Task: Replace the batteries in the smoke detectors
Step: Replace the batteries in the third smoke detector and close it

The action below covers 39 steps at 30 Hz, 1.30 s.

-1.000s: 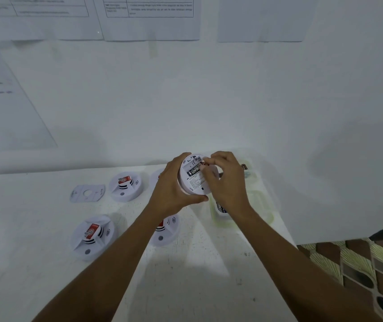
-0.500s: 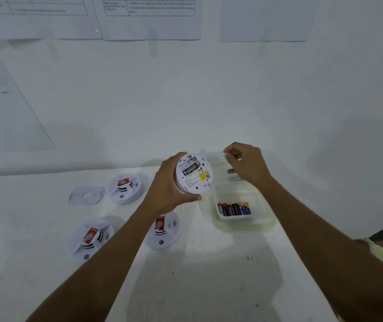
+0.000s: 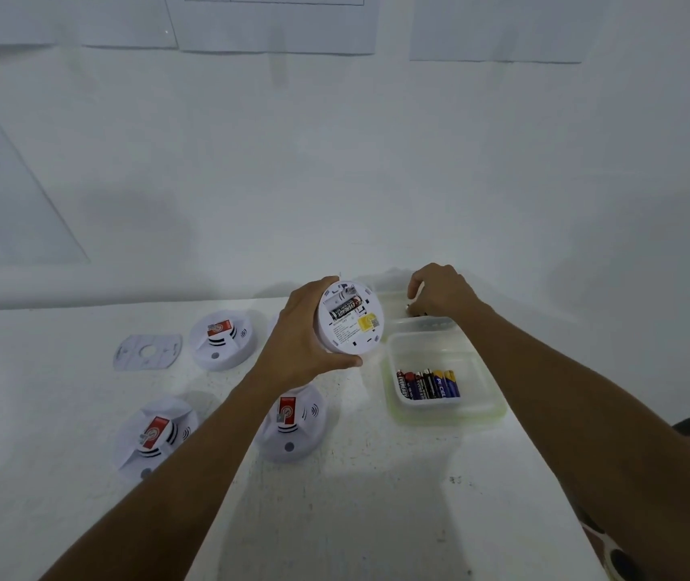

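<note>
Smoke detector (image 3: 349, 318) gripped in my left hand (image 3: 301, 341); right hand (image 3: 439, 293) curls over the far tub (image 3: 431, 325). Holding anything? Can't tell.

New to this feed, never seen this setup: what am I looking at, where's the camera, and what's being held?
No machine here: a person's two bare hands, seen from one camera worn on their head, looking down at a white table. The left hand grips a smoke detector, back facing us, one battery in its open compartment. The right hand reaches to the far container; what it holds is unclear. The near container holds batteries. Three more detectors and a mounting plate lie on the left.
</note>
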Available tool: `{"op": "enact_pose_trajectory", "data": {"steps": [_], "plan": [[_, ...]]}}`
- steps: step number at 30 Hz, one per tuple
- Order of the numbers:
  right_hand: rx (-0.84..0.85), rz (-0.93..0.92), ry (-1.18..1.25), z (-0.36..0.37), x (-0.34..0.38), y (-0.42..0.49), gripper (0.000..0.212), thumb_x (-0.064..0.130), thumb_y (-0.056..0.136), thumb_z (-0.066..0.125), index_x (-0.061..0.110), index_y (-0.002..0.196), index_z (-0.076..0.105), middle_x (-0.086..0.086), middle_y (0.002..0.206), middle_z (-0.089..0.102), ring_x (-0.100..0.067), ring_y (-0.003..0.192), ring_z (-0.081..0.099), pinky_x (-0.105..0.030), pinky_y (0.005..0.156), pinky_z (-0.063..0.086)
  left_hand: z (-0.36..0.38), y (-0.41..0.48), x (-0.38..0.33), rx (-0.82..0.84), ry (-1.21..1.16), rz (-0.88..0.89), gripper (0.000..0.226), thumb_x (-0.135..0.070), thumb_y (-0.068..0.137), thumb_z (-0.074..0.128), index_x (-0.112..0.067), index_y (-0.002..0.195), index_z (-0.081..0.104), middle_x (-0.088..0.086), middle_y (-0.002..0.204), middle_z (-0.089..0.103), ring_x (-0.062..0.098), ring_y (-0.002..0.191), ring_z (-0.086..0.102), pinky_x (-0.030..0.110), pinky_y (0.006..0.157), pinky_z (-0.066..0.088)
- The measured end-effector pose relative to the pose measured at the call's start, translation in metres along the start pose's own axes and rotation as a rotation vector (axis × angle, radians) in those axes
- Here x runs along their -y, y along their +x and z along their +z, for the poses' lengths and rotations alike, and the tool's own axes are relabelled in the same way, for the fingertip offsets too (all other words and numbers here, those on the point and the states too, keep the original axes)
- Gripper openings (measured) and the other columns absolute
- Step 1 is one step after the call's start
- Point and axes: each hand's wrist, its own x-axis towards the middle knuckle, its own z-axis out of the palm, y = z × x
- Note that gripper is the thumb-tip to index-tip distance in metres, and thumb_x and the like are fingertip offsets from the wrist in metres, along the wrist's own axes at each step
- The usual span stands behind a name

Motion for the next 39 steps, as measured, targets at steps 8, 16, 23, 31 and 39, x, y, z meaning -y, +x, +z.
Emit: {"op": "enact_pose_trajectory", "data": {"steps": [8,16,23,31,39], "plan": [[-0.071,-0.198,0.623,-0.032,0.020,-0.051,0.012,0.010,0.083,0.074,0.016,0.093,0.074,-0.001,0.079,0.069,-0.015,0.068,0.060,-0.031,0.060,0.044,0.005,0.000,0.000,0.004,-0.001,-0.028,0.107,-0.042,0.049,0.094,-0.034,0.138,0.035,-0.018,0.131,0.044,0.006,0.126,0.040,0.041,0.109,0.040],[-0.053,-0.342,0.826,-0.018,0.061,-0.115,0.011,0.000,0.082,0.071,0.005,0.092,0.066,-0.006,0.089,0.073,-0.025,0.075,0.071,-0.037,0.067,0.058,0.017,-0.007,-0.014,0.034,0.014,0.070,0.096,-0.057,0.050,0.089,-0.028,0.132,0.046,-0.010,0.124,0.057,0.017,0.117,0.053,0.044,0.098,0.047],[-0.126,-0.421,0.711,0.002,0.073,-0.143,0.006,0.015,0.084,0.075,0.014,0.088,0.071,-0.002,0.082,0.075,-0.019,0.075,0.073,-0.041,0.070,0.060,0.011,-0.026,-0.018,0.001,0.075,0.079,0.097,-0.057,0.049,0.088,-0.030,0.132,0.045,-0.016,0.126,0.054,0.004,0.119,0.050,0.034,0.105,0.042],[-0.203,-0.325,0.573,0.018,0.090,-0.163,0.053,0.038,0.064,0.089,0.031,0.110,0.064,0.011,0.108,0.058,-0.005,0.089,0.055,-0.013,0.068,0.043,-0.007,-0.065,-0.027,-0.046,0.097,0.097,0.088,-0.063,0.054,0.078,-0.058,0.126,0.028,-0.043,0.120,0.035,-0.018,0.117,0.036,0.010,0.100,0.028],[0.061,-0.175,0.881,0.046,0.149,-0.180,0.066,0.030,0.066,0.090,0.032,0.123,0.056,0.003,0.109,0.061,-0.014,0.098,0.065,-0.025,0.070,0.055,-0.061,-0.102,-0.011,-0.090,0.107,0.134,0.080,-0.064,0.059,0.077,-0.046,0.126,0.037,-0.029,0.122,0.046,-0.012,0.116,0.044,0.013,0.102,0.036]]}}
